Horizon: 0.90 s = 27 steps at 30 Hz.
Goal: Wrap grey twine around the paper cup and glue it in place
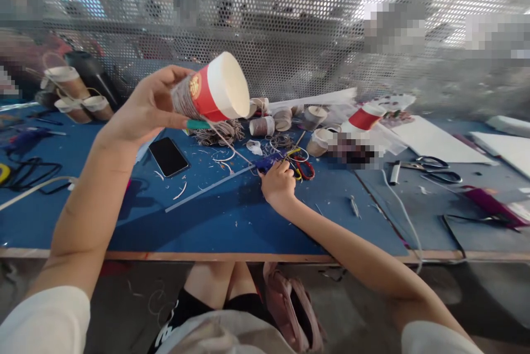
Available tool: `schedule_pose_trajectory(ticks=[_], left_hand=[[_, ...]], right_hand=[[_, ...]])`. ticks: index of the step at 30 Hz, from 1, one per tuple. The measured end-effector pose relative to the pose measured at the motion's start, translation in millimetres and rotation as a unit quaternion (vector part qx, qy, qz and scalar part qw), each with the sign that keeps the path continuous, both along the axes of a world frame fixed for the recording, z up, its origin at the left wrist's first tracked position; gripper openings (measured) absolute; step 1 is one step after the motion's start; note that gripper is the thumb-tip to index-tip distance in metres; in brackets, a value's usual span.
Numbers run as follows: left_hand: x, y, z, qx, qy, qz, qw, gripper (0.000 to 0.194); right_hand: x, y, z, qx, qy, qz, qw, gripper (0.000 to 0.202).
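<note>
My left hand is closed around a paper cup and holds it up, tilted, above the table. The cup is white and red, and grey-brown cord is wound round its narrow end. A strand of cord runs from the cup down toward my right hand. Something teal covers the tip of my left thumb. On the table, my right hand grips a blue glue gun, partly hidden by my fingers. A long pale glue stick sticks out of it to the left.
Scissors with red and yellow handles lie just beyond my right hand. Behind are a cord bundle and several wrapped cups. A phone lies at left, black scissors at right. A perforated metal screen stands behind the table.
</note>
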State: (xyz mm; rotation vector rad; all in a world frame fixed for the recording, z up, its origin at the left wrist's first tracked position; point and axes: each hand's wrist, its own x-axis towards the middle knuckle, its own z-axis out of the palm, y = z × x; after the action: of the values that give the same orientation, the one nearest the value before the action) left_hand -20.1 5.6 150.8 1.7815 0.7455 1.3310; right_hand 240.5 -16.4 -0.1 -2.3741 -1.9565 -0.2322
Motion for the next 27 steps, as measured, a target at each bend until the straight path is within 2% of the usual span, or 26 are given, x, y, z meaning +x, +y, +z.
schedule_pose_trajectory(ticks=[2,5,7,9,11,14,16,18,20,21,24,27], left_hand=[[5,0,-3.1,-0.019,0.019,-0.040,0.999,0.073],[13,4,-11.3,-0.051,0.078,-0.052,0.994,0.068],[18,8,-17.6,-0.056,0.094,-0.047,0.993,0.065],[22,11,-23.3,-0.049,0.098,-0.045,0.993,0.064],[26,12,-27.8,-0.045,0.116,-0.042,0.991,0.063],[35,11,-34.5,-0.061,0.153,-0.034,0.986,0.059],[40,11,-40.6,-0.075,0.167,-0.031,0.983,0.057],[44,12,-47.6,-0.093,0.174,-0.035,0.980,0.057],[45,16,-53.5,-0.113,0.185,-0.048,0.975,0.058],[44,17,-55.2,-0.121,0.194,-0.055,0.972,0.057],[41,20,-54.5,-0.137,0.222,-0.069,0.963,0.054],[38,21,-48.3,-0.158,0.232,-0.081,0.956,0.051]], right_hand=[[3,-3,4.5,-0.003,-0.003,0.008,1.000,0.052],[15,-9,16.2,0.016,-0.007,0.061,0.998,0.067],[26,-13,27.5,0.061,0.007,0.148,0.987,0.069],[34,-15,40.2,0.095,0.060,0.247,0.962,0.069],[35,-16,51.7,0.076,0.160,0.348,0.921,0.071],[28,-18,61.2,-0.036,0.351,0.445,0.823,0.063],[21,-19,62.4,-0.122,0.471,0.456,0.745,0.049],[18,-20,63.8,-0.197,0.570,0.431,0.672,0.037],[19,-22,70.6,-0.241,0.626,0.391,0.630,0.035],[22,-24,76.9,-0.250,0.637,0.375,0.625,0.035],[31,-30,107.2,-0.267,0.617,0.349,0.653,0.039],[37,-41,146.0,-0.297,0.545,0.326,0.713,0.042]])
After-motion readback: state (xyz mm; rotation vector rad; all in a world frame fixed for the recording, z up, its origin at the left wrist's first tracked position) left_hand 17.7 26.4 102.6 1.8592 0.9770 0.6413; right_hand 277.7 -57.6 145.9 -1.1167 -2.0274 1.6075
